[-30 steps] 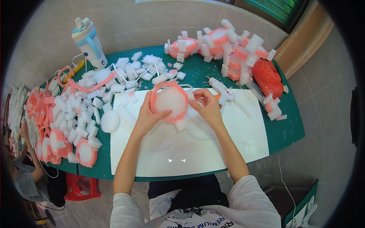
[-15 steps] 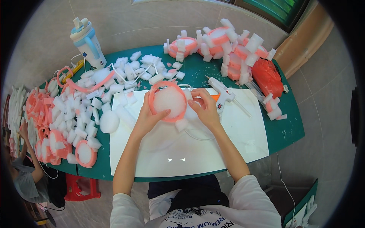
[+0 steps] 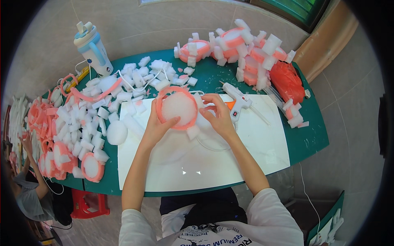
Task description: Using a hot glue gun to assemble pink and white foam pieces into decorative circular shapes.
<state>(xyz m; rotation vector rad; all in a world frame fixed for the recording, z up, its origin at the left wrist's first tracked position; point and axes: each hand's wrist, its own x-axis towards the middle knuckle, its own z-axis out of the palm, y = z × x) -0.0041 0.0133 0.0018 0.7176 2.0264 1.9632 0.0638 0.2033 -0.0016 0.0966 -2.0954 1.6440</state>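
My left hand (image 3: 158,122) grips a pink foam ring (image 3: 159,105) with a round white foam disc (image 3: 179,108) set inside it, thumb across the front edge. A small white foam block (image 3: 198,100) stands at the ring's right side, and another white block (image 3: 192,131) sticks out at its lower edge. My right hand (image 3: 218,117) is beside the right block, thumb and forefinger apart; whether the fingertips touch the block is hard to tell. To its right a white glue gun (image 3: 241,103) with an orange part lies on the white board (image 3: 164,172).
Loose white foam blocks (image 3: 84,133) and pink rings (image 3: 41,117) crowd the left. A white-and-blue bottle (image 3: 93,53) stands behind them. Ring-and-block assemblies (image 3: 234,39) and a red plastic bag (image 3: 285,84) line the back right. Another person's arm (image 3: 35,166) shows at far left.
The ring with its disc and blocks has shifted slightly left in my left hand. My right hand has moved slightly left too, its thumb and forefinger a little farther apart.
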